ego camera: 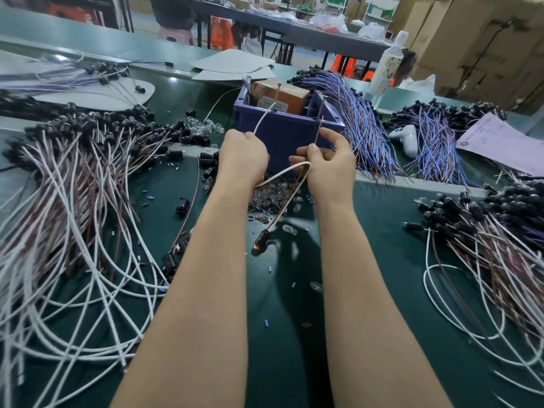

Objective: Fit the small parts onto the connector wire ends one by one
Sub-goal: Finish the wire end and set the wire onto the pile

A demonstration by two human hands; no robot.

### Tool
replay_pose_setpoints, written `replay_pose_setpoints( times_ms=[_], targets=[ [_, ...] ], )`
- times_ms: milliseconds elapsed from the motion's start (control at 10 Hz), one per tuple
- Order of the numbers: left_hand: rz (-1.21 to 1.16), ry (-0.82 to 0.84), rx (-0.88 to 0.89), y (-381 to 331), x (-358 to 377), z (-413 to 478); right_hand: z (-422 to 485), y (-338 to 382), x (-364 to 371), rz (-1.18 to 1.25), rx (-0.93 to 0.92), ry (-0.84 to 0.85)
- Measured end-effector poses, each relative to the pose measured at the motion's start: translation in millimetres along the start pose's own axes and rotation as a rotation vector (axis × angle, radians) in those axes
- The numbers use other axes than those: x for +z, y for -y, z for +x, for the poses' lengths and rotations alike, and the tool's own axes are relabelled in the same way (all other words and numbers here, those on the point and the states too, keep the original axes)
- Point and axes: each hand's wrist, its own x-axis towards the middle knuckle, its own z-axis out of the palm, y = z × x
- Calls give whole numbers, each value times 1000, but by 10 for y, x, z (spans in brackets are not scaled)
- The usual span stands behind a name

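left hand [243,156] gripping the white wire [266,117], right hand [331,164] pinching the brown wire end [318,132], black socket [262,237] dangling below them over the green table [282,334], blue bin [279,128] sitting just beyond, cardboard boxes [471,39] standing far behind, clear parts [266,191] half hiding under the wrists

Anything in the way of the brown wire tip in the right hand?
Nothing visible. Right hand pinches the brown wire, its tip free above the hand; left hand holds the white wire off to the side.

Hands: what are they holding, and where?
Left hand grips the white wire near its free end; right hand pinches the brown wire near its tip.
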Motion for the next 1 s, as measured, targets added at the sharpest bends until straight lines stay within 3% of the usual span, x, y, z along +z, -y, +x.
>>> replay_pose_setpoints(
  times_ms=[1000],
  targets=[
    [-22, 12, -10, 56, 8, 53, -25, 36, -9, -21, 1, 22]
  ],
)
